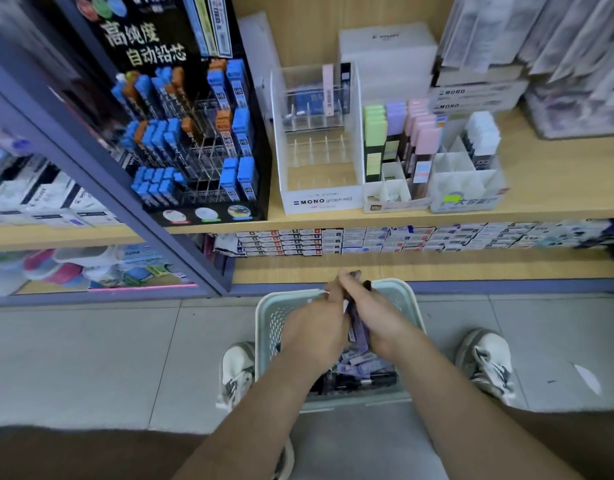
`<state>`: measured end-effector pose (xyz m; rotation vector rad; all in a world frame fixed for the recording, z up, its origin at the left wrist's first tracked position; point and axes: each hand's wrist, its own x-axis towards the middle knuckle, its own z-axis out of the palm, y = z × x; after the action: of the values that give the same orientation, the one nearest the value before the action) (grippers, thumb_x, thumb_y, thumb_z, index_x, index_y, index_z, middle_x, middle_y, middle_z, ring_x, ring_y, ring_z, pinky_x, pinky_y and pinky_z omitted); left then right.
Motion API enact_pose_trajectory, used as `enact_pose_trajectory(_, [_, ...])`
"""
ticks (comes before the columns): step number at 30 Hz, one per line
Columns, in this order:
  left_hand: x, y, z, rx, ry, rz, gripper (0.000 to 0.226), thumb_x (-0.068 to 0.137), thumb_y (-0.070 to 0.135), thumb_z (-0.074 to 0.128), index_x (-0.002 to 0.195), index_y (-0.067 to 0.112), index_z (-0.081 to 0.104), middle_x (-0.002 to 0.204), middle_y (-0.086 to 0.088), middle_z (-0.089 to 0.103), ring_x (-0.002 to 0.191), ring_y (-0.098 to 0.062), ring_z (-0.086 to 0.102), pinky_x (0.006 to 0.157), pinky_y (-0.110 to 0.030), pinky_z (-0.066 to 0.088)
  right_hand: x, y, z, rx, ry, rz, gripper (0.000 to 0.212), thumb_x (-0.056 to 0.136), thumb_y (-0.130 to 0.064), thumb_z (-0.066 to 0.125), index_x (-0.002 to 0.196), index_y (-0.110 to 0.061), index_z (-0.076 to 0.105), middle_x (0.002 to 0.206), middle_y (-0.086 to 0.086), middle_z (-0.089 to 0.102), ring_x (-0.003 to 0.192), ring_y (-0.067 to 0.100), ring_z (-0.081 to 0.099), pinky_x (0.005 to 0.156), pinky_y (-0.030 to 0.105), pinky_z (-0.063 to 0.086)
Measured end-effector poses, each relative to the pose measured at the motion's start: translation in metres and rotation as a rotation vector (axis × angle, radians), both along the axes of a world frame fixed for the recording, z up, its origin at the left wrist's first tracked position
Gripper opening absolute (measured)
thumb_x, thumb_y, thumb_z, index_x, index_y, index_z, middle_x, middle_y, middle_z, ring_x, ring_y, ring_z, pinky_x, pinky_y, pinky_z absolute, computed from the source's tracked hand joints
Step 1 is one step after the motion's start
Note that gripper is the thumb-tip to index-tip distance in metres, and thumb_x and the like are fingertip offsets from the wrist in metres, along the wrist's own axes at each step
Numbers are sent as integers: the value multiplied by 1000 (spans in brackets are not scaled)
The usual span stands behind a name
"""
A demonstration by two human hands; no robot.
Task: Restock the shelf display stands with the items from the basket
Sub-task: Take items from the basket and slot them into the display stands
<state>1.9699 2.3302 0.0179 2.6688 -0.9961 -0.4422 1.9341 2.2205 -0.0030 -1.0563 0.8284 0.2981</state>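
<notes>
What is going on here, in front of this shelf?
A person is low over a basket on the floor. The left hand and the right hand together hold a bunch of slim purple packs above it; more lie inside. On the shelf, the MONO stand is almost empty, and the black stand has free slots.

Basket items [360, 366] (labels illegible), mostly out of sight

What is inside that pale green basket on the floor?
Loose packets, purple and black, lie piled at the near end of the basket. The left hand and right hand grip a purple bundle above the middle and cover whatever lies beneath them.
</notes>
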Motion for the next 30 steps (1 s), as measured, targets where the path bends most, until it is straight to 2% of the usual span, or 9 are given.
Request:
enact_pose_trajectory(4, [4, -8, 21, -21, 92, -24, 62, 93, 25, 46, 148, 15, 19, 112, -13, 61, 97, -32, 60, 71, -38, 49, -3, 8, 16, 2, -28, -311, 39, 96, -42, 55, 105, -4, 65, 84, 11, 71, 69, 23, 67, 56, 30, 53])
enact_pose_trajectory(7, [13, -2, 47, -147, 310, 30, 57, 96, 31, 51, 147, 17, 29, 124, -12, 60, 108, -30, 57, 77, -30, 44, -7, 1, 32, 133, -86, -493, 28, 99, -28, 54, 85, -5, 60, 72, 11, 62, 59, 24, 58, 54, 31, 48])
enact_pose_trajectory(9, [17, 5, 60, -366, 537, 185, 43, 96, 28, 53, 138, 19, 46, 104, -5, 64, 79, -24, 62, 63, -26, 41, -11, -5, 44, 207, -114, -504, 28, 98, -23, 55, 76, -6, 56, 64, 9, 57, 54, 22, 56, 49, 29, 49])
enact_pose_trajectory(11, [17, 7, 75, -724, 907, 417, 27, 97, 17, 51, 122, 13, 60, 69, 0, 49, 43, -12, 37, 42, -20, 28, -16, -5, 59, 239, -128, -413, 24, 97, -20, 55, 78, -6, 54, 65, 10, 57, 53, 21, 58, 44, 24, 48])
enact_pose_trajectory(14, [18, 3, 95, -1107, 1276, 553, 24, 93, 2, 47, 112, 8, 61, 60, 1, 33, 37, -6, 22, 34, -16, 14, -21, 5, 84, 237, -154, -282, 16, 94, -11, 55, 82, -1, 60, 64, 12, 62, 49, 20, 58, 40, 21, 43])
enact_pose_trajectory(17, [14, -1, 106, -1229, 1439, 527, 31, 85, -6, 41, 107, 9, 57, 59, 1, 31, 35, -4, 24, 32, -16, 14, -25, 10, 100, 237, -208, -208, 12, 90, -11, 61, 82, -2, 65, 61, 12, 59, 46, 18, 54, 40, 22, 41])
enact_pose_trajectory(23, [13, -2, 118, -1232, 1455, 569, 39, 79, 1, 47, 116, 9, 54, 62, -2, 43, 35, -4, 27, 30, -15, 17, -29, -3, 114, 295, -339, -266, 29, 78, -18, 71, 99, 2, 65, 73, 10, 59, 54, 15, 51, 41, 20, 42])
enact_pose_trajectory(27, [5, -9, 134, -1167, 1316, 641, 41, 87, -3, 43, 119, 16, 58, 81, -9, 67, 39, -7, 29, 38, -17, 11, -20, 1, 126, 138, -323, -429, 22, 84, -22, 70, 81, -1, 66, 63, 9, 62, 49, 17, 57, 44, 26, 46])
enact_pose_trajectory(30, [3, -11, 145, -1072, 1119, 661, 39, 93, 1, 42, 118, 26, 57, 93, -8, 72, 42, -10, 29, 38, -19, 13, -18, -4, 136, 97, -281, -559, 25, 90, -27, 67, 84, -3, 61, 68, 13, 65, 51, 19, 60, 45, 27, 45])
